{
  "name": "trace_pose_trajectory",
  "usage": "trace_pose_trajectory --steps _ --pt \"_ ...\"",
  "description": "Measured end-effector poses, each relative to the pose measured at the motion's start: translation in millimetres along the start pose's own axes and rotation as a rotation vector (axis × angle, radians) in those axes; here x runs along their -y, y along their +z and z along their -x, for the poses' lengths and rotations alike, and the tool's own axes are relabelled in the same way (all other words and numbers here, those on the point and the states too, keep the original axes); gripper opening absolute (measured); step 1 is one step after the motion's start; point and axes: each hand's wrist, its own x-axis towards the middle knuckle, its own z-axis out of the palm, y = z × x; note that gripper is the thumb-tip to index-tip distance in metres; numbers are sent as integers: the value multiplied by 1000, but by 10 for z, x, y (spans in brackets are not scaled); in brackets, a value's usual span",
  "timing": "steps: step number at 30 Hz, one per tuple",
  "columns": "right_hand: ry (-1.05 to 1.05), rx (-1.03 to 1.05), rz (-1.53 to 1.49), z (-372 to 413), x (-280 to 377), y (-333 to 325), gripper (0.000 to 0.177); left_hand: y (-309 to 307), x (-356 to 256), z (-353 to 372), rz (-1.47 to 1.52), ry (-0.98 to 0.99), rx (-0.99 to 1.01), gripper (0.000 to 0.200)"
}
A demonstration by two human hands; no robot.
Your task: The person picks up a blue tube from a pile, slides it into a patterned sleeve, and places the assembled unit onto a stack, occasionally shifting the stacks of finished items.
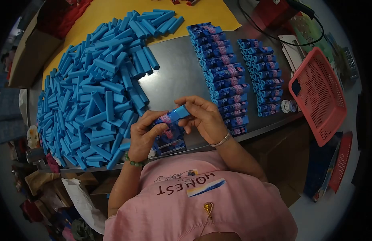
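Observation:
My left hand (143, 131) is closed round a blue and pink printed wrapper (166, 117) near the table's front edge. A plain blue block (181, 112) sticks out of the wrapper's open end, and the fingers of my right hand (204, 117) pinch that block. Below my hands lie more flat printed wrappers (170, 141). To the left spreads a large heap of loose blue blocks (98, 90). Right of my hands stand two columns of wrapped blocks, a longer one (227, 76) and a shorter one (268, 76).
A pink perforated basket (337, 106) leans at the table's right end, with small round rolls (289, 106) beside it. A black cable (270, 37) loops at the back right. Yellow sheeting (210, 14) covers the far side. A cardboard box (31, 56) stands back left.

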Motion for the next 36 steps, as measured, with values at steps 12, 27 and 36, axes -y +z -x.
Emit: trace_pose_trajectory --steps 12,27,36 --pt "78 13 -202 -22 -90 -10 19 115 -52 -81 38 49 0 27" --pt "91 -23 25 96 -248 -127 23 639 -234 -1430 -164 430 -180 17" --pt "62 -50 147 85 -250 -284 23 1062 -44 -1911 -626 552 -277 19"
